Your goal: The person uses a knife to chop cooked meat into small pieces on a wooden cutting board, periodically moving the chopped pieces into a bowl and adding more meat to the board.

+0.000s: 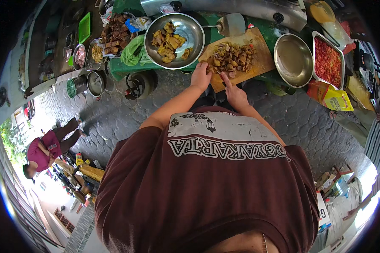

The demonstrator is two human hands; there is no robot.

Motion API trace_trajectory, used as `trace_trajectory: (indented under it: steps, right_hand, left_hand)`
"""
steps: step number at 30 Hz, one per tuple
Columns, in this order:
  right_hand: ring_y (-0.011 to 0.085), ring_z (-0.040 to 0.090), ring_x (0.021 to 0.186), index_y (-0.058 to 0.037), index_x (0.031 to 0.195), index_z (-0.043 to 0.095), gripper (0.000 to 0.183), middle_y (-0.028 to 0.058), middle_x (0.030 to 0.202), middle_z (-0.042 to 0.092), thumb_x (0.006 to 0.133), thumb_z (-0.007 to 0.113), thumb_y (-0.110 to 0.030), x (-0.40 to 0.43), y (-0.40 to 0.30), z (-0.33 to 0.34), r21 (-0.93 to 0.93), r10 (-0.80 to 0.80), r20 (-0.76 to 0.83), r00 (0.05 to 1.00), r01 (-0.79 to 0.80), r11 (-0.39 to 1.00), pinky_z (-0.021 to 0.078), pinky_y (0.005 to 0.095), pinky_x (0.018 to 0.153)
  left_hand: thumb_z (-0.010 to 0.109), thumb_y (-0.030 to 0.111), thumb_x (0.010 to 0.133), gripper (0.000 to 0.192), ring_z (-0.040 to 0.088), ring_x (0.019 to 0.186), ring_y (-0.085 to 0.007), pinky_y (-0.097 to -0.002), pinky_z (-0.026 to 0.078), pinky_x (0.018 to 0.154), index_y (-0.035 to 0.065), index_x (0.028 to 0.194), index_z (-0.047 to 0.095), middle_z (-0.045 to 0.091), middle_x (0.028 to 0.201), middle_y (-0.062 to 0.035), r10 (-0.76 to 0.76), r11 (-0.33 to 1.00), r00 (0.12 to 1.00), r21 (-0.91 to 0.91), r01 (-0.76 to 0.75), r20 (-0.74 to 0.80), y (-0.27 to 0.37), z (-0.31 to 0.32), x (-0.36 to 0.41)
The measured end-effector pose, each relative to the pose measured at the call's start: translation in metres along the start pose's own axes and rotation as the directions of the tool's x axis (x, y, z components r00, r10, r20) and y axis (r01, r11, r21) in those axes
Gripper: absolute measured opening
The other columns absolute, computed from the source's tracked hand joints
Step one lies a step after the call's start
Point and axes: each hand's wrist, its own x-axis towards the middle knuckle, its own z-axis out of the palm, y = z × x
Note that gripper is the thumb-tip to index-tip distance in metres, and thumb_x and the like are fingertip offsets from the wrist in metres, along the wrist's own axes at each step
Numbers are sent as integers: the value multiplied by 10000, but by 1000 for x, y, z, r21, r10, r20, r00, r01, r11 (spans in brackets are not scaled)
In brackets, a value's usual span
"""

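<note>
A wooden cutting board [262,60] lies on a green-covered table, with a heap of chopped cooked meat [232,57] on it. My left hand [201,77] is at the board's left edge, its fingers closed on a small piece of meat. My right hand [236,95] grips a knife at the near edge of the heap, index finger stretched forward; most of the knife is hidden. Beyond my left hand stands a round metal pan [194,34] holding larger yellowish pieces of meat [171,44]. A metal spatula [232,24] lies behind the board, its handle reaching to the pan.
A steel bowl [293,60] and a tray of shredded red food [315,63] stand at the right. A green cloth [134,53] and dark meat pieces [117,31] lie left of the pan. A stove [256,11] runs behind. A person [44,150] stands far left, another at far right.
</note>
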Motion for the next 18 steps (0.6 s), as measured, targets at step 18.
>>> trace_trajectory:
  steps: [18]
  right_hand:
    - [337, 644, 636, -346, 1482, 40, 858, 197, 827, 578, 817, 465, -8, 7, 0, 17, -163, 36, 20, 999, -33, 986, 524, 436, 558]
  left_hand:
    - [613, 181, 801, 206, 571, 901, -374, -452, 485, 755, 72, 968, 562, 546, 1005, -155, -4, 996, 998, 86, 10, -66, 5, 6, 3]
